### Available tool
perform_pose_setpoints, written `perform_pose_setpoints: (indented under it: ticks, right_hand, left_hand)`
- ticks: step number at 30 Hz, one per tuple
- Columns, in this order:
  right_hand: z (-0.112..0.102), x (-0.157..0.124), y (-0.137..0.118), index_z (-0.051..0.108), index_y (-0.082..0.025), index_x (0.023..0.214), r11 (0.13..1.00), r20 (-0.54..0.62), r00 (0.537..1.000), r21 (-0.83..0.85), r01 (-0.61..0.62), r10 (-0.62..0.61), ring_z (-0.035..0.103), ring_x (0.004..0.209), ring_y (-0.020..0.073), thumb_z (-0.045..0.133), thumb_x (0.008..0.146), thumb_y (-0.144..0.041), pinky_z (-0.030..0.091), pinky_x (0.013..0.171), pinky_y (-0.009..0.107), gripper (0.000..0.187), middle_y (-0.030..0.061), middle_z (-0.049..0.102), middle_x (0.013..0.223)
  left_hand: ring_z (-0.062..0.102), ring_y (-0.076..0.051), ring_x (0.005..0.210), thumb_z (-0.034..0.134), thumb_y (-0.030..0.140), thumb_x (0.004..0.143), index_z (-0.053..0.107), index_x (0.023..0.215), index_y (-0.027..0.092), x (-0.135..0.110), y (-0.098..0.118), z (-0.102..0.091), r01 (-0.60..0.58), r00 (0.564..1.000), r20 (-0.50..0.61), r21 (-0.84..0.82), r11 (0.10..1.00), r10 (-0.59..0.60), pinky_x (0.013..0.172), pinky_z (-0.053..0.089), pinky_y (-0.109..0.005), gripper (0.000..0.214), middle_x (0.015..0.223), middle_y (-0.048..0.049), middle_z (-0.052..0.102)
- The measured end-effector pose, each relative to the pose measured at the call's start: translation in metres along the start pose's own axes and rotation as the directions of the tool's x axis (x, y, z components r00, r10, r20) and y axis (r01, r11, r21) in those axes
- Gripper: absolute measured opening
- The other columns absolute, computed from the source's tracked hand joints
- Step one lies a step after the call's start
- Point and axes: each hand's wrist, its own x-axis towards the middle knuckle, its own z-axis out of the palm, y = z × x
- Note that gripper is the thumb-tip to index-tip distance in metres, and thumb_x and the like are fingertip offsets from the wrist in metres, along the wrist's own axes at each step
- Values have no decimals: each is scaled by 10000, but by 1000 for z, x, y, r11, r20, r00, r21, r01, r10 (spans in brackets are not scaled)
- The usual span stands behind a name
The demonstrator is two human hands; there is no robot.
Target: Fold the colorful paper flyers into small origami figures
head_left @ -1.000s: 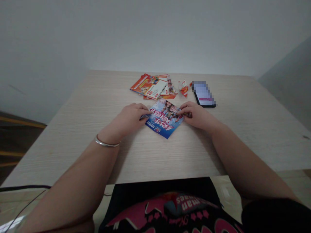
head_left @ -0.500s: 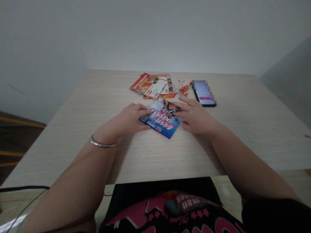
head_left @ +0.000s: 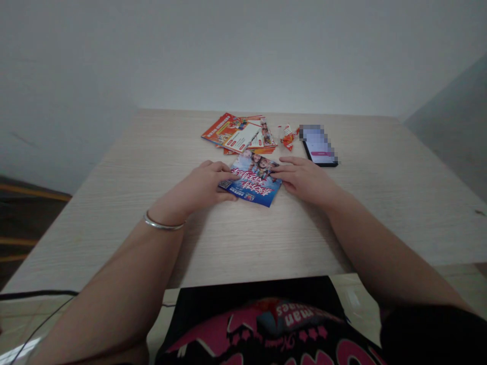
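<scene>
A blue printed leaflet (head_left: 254, 180) with pictured figures, large white-and-red lettering and a small square code lies at the middle of the table, slightly turned. My left hand (head_left: 207, 185) grips its left corner, one finger on top and the thumb by the lower edge. Along the right side rests my right hand (head_left: 304, 180), with stretched fingers; their tips touch the printed face, and its thumb is hidden. Just beyond the leaflet sits a loose pile of orange and white leaflets (head_left: 238, 134), several overlapping.
Right of the pile lies a crumpled orange-and-white wrapper (head_left: 288, 137). A phone (head_left: 319, 147) with a lit, partly blurred screen is beside it, beyond my right hand. The pale wooden table (head_left: 251, 243) meets a grey wall (head_left: 243, 56) at the back.
The blue leaflet has turned a little, its near corner shifting away from me and to the right. My right hand's fingers have drawn together, and its thumb no longer shows.
</scene>
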Motion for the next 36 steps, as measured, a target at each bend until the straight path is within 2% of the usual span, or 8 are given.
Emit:
perform_pose_setpoints:
  ticks: [7, 13, 18, 20, 25, 28, 33, 36]
  right_hand:
    - [-2, 2, 7, 776, -226, 1049, 978, -52, 996, 198, -66, 78, 688, 1073, 231, 500, 976, -243, 506, 1009, 414, 287, 70, 782, 1108]
    - [-5, -1, 3, 721, -214, 866, 940, -43, 971, 266, -214, 233, 671, 922, 262, 544, 891, -246, 518, 864, 407, 181, 95, 753, 934]
    - [-7, 4, -6, 679, -232, 915, 952, -157, 987, 306, 7, 43, 666, 1094, 264, 573, 844, -223, 476, 1015, 426, 128, 81, 758, 1128]
    - [-8, 7, -13, 679, -227, 916, 953, -126, 992, 297, 58, -22, 663, 1141, 261, 588, 843, -216, 471, 1040, 416, 117, 84, 754, 1187]
    - [-5, 13, -27, 696, -226, 1206, 974, 33, 999, 228, 15, -23, 664, 1175, 265, 669, 870, -263, 477, 1042, 431, 339, 93, 745, 1249]
    - [-4, 14, -28, 723, -230, 1188, 977, 54, 998, 211, 26, -38, 672, 1163, 252, 629, 922, -248, 480, 1018, 412, 283, 80, 760, 1223]
    - [-6, 9, -26, 765, -211, 1052, 987, 75, 995, 140, -73, 63, 697, 971, 250, 577, 958, -308, 487, 844, 369, 232, 100, 781, 1054]
    - [-9, 6, -25, 765, -196, 1004, 968, 73, 979, 151, -200, 191, 666, 812, 227, 568, 961, -383, 443, 705, 333, 275, 92, 768, 911]
  left_hand:
    - [671, -247, 1105, 592, 391, 959, 787, 1124, 261, 3, 3, -4, -98, 995, -4, -88, 991, 98, 1048, 456, -422, 287, 1167, -82, 765]
    - [702, -213, 828, 508, 377, 974, 804, 943, 235, 0, 15, -13, 38, 999, 18, -69, 997, -37, 788, 500, -340, 330, 910, -74, 789]
    - [711, -223, 921, 580, 255, 880, 773, 1062, 220, 4, 17, -6, -63, 992, -113, -69, 996, 55, 875, 513, -358, 267, 1015, -71, 792]
    - [712, -237, 989, 608, 238, 857, 759, 1150, 229, 6, 19, -2, -120, 986, -126, -48, 992, 113, 941, 509, -391, 329, 1094, -80, 786]
    - [710, -242, 1067, 575, 252, 906, 753, 1219, 285, 11, 25, 4, -154, 986, -68, -21, 988, 152, 997, 500, -428, 361, 1153, -54, 789]
    - [700, -240, 1106, 564, 267, 930, 760, 1204, 291, 11, 25, 3, -165, 985, -55, -14, 986, 164, 1015, 493, -423, 338, 1173, -35, 787]
    - [704, -236, 947, 493, 368, 999, 796, 991, 232, 9, 25, -1, -165, 984, -68, -24, 986, 163, 898, 507, -391, 332, 980, -72, 797]
    - [656, -206, 750, 476, 405, 998, 741, 810, 192, 7, 29, -1, -64, 995, -78, -18, 998, 63, 749, 482, -343, 389, 778, -69, 737]
